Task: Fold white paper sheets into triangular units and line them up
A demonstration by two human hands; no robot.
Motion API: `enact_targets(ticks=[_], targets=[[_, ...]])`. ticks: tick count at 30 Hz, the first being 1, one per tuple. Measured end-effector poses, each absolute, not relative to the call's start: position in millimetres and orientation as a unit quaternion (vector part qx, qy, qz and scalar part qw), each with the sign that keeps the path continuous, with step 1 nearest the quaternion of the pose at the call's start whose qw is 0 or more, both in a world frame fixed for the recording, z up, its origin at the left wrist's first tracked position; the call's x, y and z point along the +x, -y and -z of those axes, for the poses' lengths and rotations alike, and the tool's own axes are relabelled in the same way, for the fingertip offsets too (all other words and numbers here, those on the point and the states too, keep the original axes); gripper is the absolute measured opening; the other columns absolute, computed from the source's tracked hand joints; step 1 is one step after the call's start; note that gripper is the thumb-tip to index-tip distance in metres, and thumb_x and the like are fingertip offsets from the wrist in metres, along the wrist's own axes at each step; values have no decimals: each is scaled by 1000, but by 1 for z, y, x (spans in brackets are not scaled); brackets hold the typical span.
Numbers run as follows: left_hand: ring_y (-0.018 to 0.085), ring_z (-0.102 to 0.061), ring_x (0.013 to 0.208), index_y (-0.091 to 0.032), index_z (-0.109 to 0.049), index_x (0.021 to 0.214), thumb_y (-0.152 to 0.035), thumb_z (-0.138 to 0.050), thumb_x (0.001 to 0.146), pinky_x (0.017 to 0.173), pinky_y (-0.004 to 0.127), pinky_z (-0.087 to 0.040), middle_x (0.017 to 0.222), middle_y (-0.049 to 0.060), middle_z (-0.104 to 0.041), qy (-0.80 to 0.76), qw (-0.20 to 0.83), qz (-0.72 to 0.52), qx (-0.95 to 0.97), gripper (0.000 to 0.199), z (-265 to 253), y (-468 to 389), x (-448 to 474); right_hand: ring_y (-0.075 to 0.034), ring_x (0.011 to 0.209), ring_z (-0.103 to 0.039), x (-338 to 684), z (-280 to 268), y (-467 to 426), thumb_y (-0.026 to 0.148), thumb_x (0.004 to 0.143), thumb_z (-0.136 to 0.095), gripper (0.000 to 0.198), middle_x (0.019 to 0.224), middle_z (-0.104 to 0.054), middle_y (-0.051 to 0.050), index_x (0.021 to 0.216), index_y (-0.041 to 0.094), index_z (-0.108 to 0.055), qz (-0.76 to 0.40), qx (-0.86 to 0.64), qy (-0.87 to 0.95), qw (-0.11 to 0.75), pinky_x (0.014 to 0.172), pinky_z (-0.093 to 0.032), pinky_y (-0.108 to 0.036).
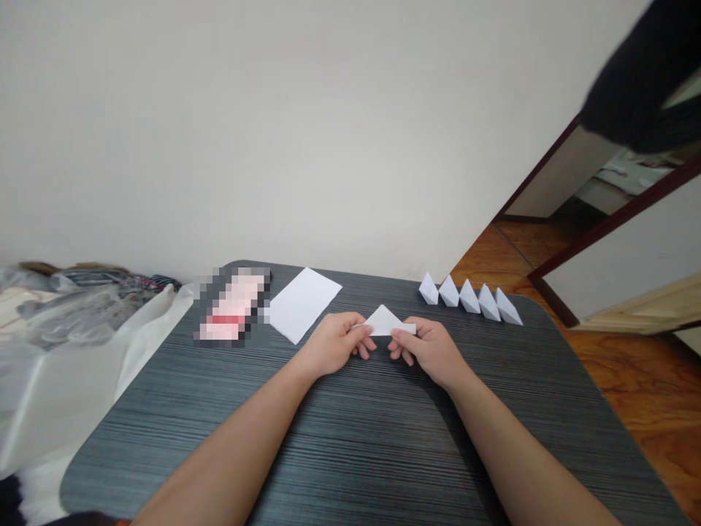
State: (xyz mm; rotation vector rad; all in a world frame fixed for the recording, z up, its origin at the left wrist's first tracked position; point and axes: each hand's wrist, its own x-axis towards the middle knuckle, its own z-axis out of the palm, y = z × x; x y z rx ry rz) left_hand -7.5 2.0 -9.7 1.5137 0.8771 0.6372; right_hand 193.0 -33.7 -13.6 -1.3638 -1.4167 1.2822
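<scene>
Between my two hands is a small folded white paper [382, 321], with a peak at the top and a narrow flap sticking out at each side. My left hand [339, 342] pinches its left end between thumb and fingers. At the right end, my right hand [428, 346] grips it the same way, thumb on the near face. The paper is held above the dark table; its far side is hidden. Flat white paper [305, 305] lies just beyond my left hand. Several folded paper boats [469, 298] stand in a row beyond my right hand.
The dark wood-grain table [350, 453] has rounded corners and meets a pale wall [328, 131] at the back. A blurred-out pink and red item [233, 303] lies at the left. Plastic-covered goods [104, 307] are piled beside the table's left edge. Wooden floor [629, 372] shows at right.
</scene>
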Motion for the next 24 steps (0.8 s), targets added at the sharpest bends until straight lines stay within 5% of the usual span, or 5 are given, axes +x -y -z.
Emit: enact_targets(ticks=[16, 24], targets=[[12, -63, 60, -13, -55, 86, -38, -46, 86, 53, 21, -46, 84, 8, -69, -387, 596, -298, 637, 26, 11, -3, -7, -8, 39, -45, 195, 21, 31, 39, 81, -57, 28, 59, -65, -4, 69, 14, -60, -507, -532, 537, 415, 41, -32, -21], [12, -60, 60, -15, -62, 89, -34, -59, 78, 57, 22, -44, 70, 2, -66, -398, 544, -281, 683, 22, 3, 0, -8, -8, 42, -48, 187, 15, 36, 37, 82, -57, 27, 63, -67, -5, 71, 14, -62, -512, -518, 563, 390, 43, -36, -22]])
